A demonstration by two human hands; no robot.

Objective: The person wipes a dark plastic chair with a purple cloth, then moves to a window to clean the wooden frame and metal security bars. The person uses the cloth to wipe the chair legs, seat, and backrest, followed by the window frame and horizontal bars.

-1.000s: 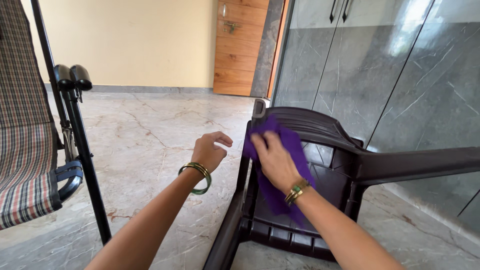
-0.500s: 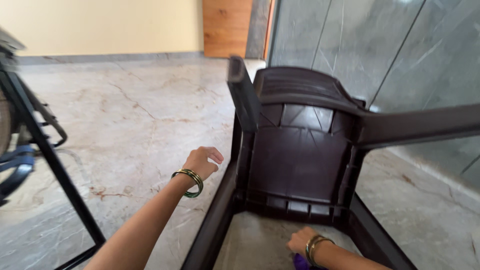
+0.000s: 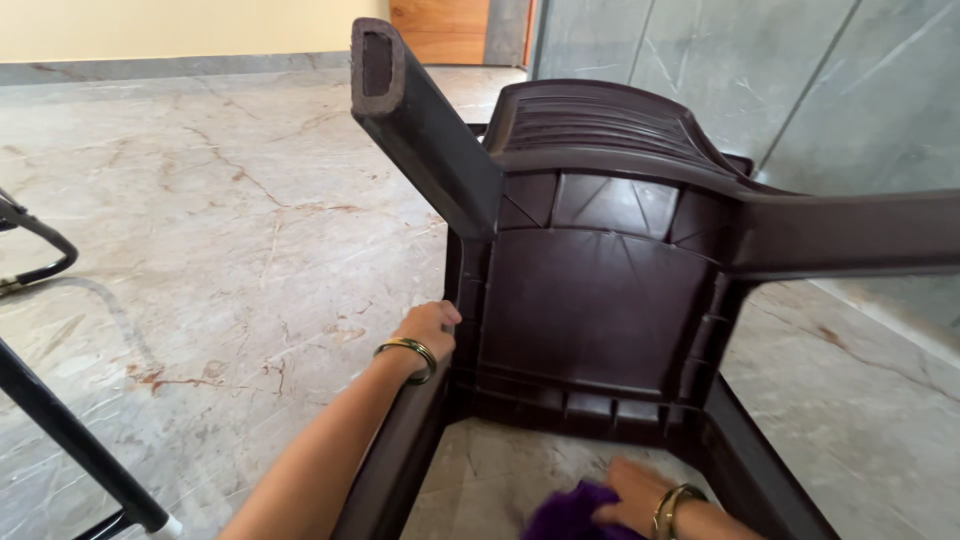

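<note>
While the dark brown plastic chair (image 3: 600,290) lies tipped on its side on the marble floor (image 3: 220,200), its underside faces the person and its legs jut out, one rising toward the top of the view and another reaching off to the right. At the chair's near left edge, the left hand (image 3: 428,330), a gold bangle (image 3: 408,350) on its wrist, has its fingers curled around the frame where the seat meets the leg, gripping it. Low down between the two nearest legs, the right hand (image 3: 630,495) presses on a purple cloth (image 3: 572,515) against the floor, fingers spread over the fabric rather than closed tight; bangles (image 3: 675,510) ring that wrist too. Grey stone-look panels (image 3: 800,80) line the wall behind the chair, a wooden door (image 3: 440,18) shows at the far end, and black metal tubing (image 3: 60,430) crosses the lower left corner.
</note>
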